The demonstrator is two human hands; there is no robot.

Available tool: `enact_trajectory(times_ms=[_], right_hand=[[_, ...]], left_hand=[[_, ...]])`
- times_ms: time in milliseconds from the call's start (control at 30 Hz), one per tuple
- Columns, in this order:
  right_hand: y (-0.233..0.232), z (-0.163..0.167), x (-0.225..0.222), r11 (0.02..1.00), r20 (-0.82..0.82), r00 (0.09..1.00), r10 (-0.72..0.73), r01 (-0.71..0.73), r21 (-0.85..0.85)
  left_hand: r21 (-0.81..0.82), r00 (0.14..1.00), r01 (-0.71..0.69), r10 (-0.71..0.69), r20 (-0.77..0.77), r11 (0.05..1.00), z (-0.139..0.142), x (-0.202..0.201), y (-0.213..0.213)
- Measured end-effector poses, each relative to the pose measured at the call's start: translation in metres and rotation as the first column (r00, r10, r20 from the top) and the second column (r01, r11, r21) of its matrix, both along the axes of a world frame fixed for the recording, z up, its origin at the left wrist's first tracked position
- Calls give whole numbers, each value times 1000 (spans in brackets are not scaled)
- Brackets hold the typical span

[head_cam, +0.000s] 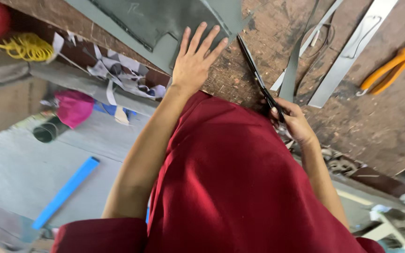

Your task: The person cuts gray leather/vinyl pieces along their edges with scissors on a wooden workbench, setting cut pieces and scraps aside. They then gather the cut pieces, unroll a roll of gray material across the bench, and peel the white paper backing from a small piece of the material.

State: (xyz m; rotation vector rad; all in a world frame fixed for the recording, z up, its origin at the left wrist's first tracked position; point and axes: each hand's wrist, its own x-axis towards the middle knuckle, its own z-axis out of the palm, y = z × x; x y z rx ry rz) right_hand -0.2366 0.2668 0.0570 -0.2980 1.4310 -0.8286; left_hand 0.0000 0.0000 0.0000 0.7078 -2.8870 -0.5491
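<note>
Head view: your left hand [195,58] lies flat, fingers spread, pressing one grey sheet [165,23] on the worn wooden bench [376,122]. Your right hand [294,122] grips one pair of black scissors [261,82], blades along the sheet's edge. Beside it lie three grey strips [343,61] and one orange-handled pair of pliers [390,70].

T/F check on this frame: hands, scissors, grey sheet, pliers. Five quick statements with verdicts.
1. The left hand lies flat, fingers spread, on the grey sheet. True.
2. The right hand grips the black-handled scissors. True.
3. The orange-handled pliers are in the left hand. False: they lie untouched on the worn wooden bench.
4. The blue flat strip lies on the bench. False: on the floor.
5. The sleeves are red. True.
</note>
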Motion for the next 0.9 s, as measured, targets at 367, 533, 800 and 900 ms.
enact_trajectory(times_ms=[367,533,800,900], right_hand=[[-9,-8,9,995,-8,996,91,-91,-48],[-11,-3,13,992,-38,993,114,-116,-44],[-21,6,32,994,-48,993,106,-107,-19],[-29,10,34,994,-51,993,110,-111,-9]], left_hand=[[-73,999,-14,17,43,997,-10,28,16],[-82,1000,0,3,31,997,-10,37,18],[-98,998,-1,7,58,995,-13,51,13],[-131,996,10,2,92,991,-10,53,8]])
